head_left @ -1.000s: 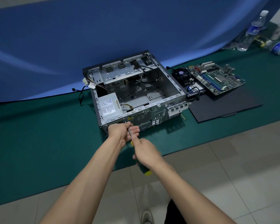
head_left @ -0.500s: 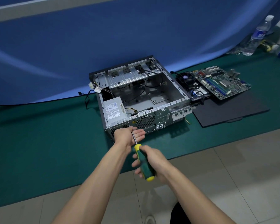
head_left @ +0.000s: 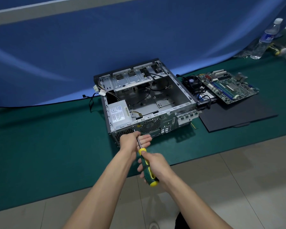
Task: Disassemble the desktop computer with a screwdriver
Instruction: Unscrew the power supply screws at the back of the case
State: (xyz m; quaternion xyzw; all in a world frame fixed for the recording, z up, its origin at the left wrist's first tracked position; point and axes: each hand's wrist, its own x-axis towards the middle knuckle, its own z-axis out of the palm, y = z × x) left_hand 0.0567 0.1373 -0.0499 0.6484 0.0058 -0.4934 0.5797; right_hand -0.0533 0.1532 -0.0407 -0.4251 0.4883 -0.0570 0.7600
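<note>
Two hands on screwdriver, motherboard (right), bottle beyond

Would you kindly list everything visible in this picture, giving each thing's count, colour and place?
computer case: one, grey metal, open, centre of the green mat
power supply: one, grey, labelled, near-left corner inside the case
motherboard: one, green, right of the case
cooling fan: one, black, between case and motherboard
side panel: one, black, flat under the motherboard
green mat: one, on the tiled floor
blue backdrop: one, behind the case
water bottle: one upright, clear, far right
screwdriver: one, green and yellow handle
left hand: steadies the shaft at the case's rear
right hand: grips the handle
</note>
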